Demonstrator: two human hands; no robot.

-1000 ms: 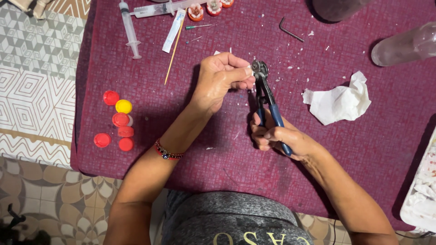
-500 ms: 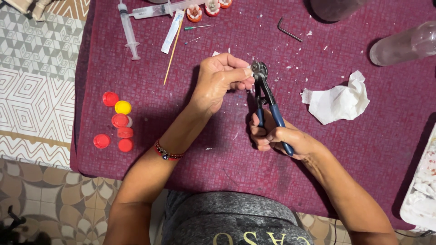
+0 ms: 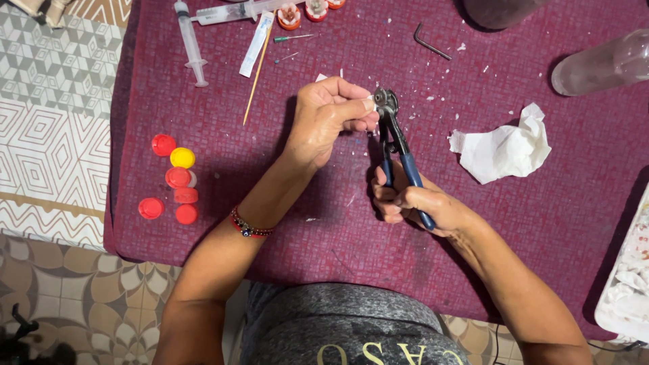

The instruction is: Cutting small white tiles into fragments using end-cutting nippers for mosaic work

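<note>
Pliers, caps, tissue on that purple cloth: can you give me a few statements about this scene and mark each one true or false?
1. The right hand grips blue-handled pliers. True.
2. The left hand lies flat on the cloth. False: it is raised, its fingers pinching a small white piece at the pliers' tip.
3. The caps are all red. False: one is yellow.
4. A crumpled tissue lies to the right of the pliers. True.
5. The syringe is in the left hand. False: it lies on the cloth near the top left corner.
</note>
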